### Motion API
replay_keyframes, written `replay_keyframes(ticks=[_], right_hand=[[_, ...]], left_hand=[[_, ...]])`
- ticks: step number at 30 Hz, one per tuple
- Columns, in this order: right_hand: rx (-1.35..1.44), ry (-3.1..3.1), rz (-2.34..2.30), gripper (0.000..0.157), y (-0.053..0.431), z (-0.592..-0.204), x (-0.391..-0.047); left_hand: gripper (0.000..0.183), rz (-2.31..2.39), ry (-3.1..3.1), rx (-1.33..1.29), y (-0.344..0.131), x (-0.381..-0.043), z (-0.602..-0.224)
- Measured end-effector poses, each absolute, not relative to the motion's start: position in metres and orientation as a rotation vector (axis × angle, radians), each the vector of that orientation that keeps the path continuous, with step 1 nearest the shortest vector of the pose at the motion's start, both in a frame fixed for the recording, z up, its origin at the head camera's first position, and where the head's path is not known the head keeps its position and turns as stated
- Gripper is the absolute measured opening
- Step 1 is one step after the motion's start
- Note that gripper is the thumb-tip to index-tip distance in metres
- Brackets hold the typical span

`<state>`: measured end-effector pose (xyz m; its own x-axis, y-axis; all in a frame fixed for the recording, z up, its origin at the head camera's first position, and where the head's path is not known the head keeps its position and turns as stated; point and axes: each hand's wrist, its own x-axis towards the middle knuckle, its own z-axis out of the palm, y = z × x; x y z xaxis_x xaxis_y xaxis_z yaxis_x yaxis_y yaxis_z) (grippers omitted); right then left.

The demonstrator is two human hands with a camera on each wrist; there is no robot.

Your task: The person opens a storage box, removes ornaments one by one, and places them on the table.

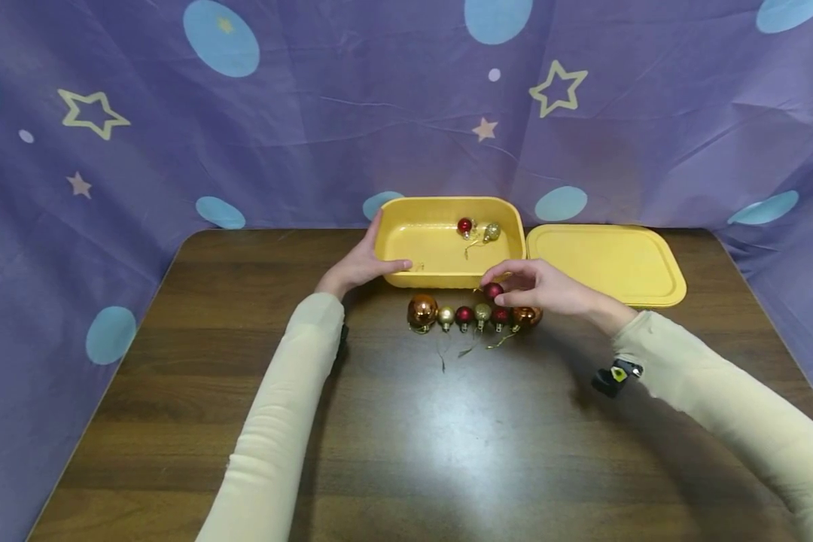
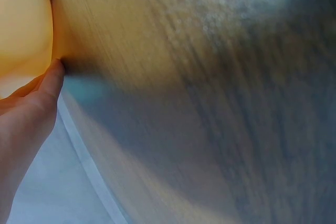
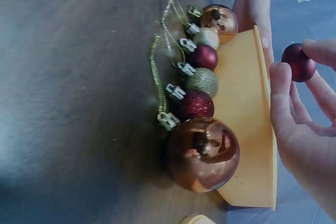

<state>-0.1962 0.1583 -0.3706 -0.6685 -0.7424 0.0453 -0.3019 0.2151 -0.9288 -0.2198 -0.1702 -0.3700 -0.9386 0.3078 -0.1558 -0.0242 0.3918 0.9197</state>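
In the head view a yellow plastic container (image 1: 454, 280) stands at the back of the table. My left hand (image 1: 363, 263) holds its left front corner, thumb over the front rim and fingers along the left side. My right hand (image 1: 549, 287) pinches a dark red Christmas ball (image 3: 299, 62) between thumb and fingertips, just in front of the container's front wall. Below it lies a row of balls: a large copper ball (image 3: 203, 155) at each end, with small red balls (image 3: 202, 57) and gold balls (image 3: 202, 81) between. Inside the container are a red ball (image 1: 464, 225) and a gold ball (image 1: 491, 231).
A yellow lid (image 1: 603, 263) lies flat on the wooden table (image 1: 406, 452), right of the container. Gold strings trail from several balls toward the front. A purple curtain (image 1: 379, 105) with stars and dots hangs behind the table.
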Motion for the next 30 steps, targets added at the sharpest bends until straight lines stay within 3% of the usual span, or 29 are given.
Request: replay_keyframes(ticks=[30], right_hand=[[-1.081, 2.374, -1.290, 0.032, 0.192, -0.392, -0.151]], left_hand=[[0.112, 1.549, 2.355, 0.249, -0.169, -0.219, -0.368]])
